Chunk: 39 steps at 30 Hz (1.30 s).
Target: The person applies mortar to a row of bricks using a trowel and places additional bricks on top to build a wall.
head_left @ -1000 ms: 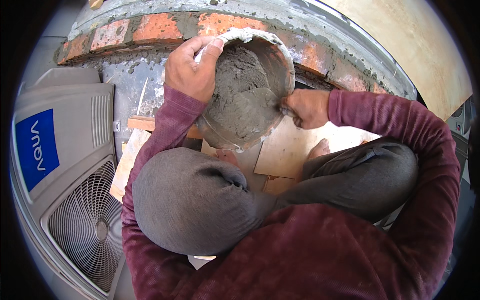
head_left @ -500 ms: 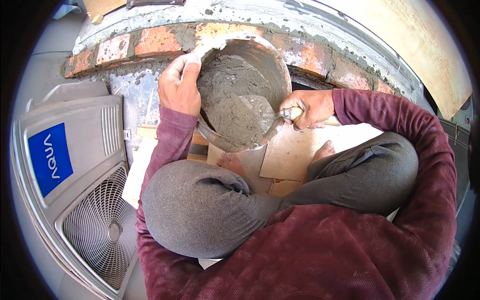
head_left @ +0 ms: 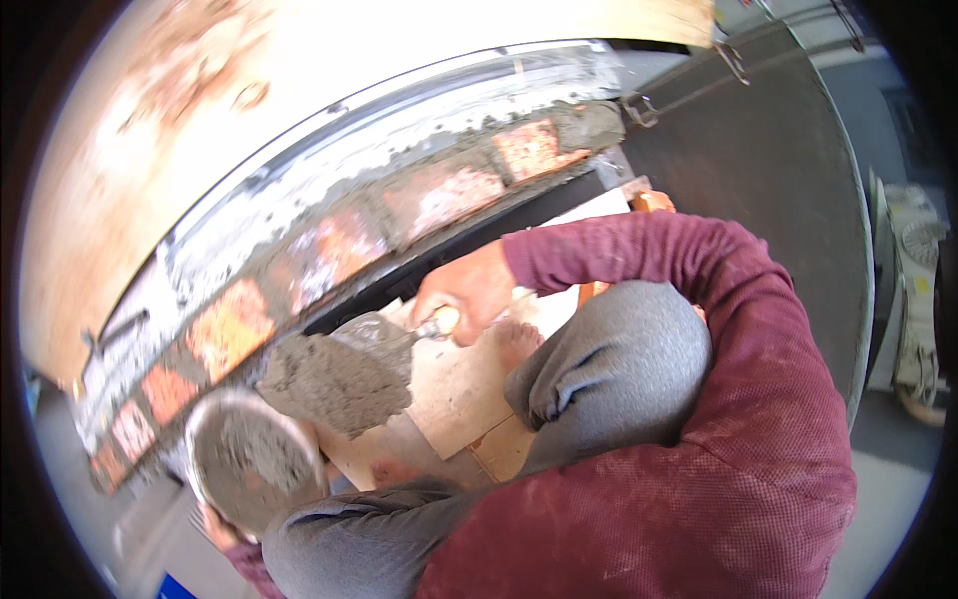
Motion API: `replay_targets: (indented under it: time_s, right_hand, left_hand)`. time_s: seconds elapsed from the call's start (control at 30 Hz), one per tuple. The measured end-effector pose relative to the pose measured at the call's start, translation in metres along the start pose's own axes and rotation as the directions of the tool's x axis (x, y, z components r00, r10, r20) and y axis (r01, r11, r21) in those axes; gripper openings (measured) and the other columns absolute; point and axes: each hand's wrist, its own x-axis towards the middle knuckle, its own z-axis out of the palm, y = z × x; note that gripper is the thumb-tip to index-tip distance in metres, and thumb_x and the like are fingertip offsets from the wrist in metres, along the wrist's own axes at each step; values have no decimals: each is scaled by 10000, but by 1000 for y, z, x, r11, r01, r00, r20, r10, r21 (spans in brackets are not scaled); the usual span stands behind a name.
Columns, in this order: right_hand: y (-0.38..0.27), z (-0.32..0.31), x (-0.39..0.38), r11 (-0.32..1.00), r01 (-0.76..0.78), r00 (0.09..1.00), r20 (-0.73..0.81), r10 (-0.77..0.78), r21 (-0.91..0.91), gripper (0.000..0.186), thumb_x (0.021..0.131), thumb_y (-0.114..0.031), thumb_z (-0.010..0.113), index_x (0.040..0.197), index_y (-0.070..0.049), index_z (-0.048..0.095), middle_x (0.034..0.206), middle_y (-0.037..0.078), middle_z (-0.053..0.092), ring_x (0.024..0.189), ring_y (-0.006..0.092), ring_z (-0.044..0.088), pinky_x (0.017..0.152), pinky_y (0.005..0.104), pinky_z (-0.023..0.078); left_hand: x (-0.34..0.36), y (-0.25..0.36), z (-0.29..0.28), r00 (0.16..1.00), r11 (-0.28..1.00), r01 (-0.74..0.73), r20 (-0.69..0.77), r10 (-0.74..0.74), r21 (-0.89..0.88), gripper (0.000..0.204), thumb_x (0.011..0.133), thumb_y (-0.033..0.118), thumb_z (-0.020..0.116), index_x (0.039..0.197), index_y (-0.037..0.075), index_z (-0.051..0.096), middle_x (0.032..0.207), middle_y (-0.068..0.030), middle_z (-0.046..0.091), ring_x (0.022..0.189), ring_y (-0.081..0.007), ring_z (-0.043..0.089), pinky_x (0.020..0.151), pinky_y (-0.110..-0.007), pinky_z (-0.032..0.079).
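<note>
My right hand (head_left: 467, 292) is closed round the handle of a trowel (head_left: 377, 335). A thick heap of wet grey mortar (head_left: 334, 384) covers most of its blade, which is held out in front of the brick course (head_left: 334, 250). At the lower left my left hand (head_left: 216, 525) grips the side of a round bucket (head_left: 193, 461); only part of the hand shows, the rest being behind the bucket and my knee. More mortar (head_left: 261, 454) lies inside the bucket. Grey mortar fills the joints between the bricks.
A pale wooden board (head_left: 399, 20) rises behind the bricks. On the right stands a dark panel (head_left: 743, 190). Under the trowel lie light boards (head_left: 454, 394), with my bare feet (head_left: 519, 344) on them. An orange brick piece (head_left: 654, 202) sits near the panel.
The trowel has come out of the bucket with a load of mortar. My view has swung right, so the bucket and left hand now sit at lower left.
</note>
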Motion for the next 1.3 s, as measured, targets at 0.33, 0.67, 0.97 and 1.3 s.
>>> replay_targets:
  time_s: [0.33,0.67,0.97,1.3]
  right_hand:
    - [-10,-89,-268,648,-701,598,-741,307,-297,234,710,-26,626,937,-82,620,804,65,630,712,192,642,621,368,541]
    - [120,-33,-290,272,-955,56,-971,-234,-120,117,823,-173,618,907,-121,555,784,82,576,734,306,632,604,441,515]
    - [155,72,-205,696,-568,-240,-897,371,439,411,972,-403,502,1116,-25,576,906,313,659,916,484,632,833,536,486]
    - [167,71,-142,716,370,-78,-748,659,592,347,1023,-363,419,935,-32,474,589,74,494,410,191,509,391,365,445]
  left_hand:
    - [12,73,35,927,927,233,-355,-120,294,561,983,399,447,1465,114,410,1462,-140,443,1327,-285,435,1063,-447,369]
    - [39,219,180,915,866,-222,-211,344,447,624,962,488,467,1516,226,350,1519,-111,367,1392,-272,355,1084,-482,324]
    - [-168,114,560,293,757,-645,949,120,103,284,987,185,566,1179,-11,640,1153,-131,621,973,-210,654,837,-317,529]
    - [-156,44,575,249,647,-711,959,-132,274,325,1012,277,546,1170,21,670,1164,-76,603,971,-170,636,809,-287,511]
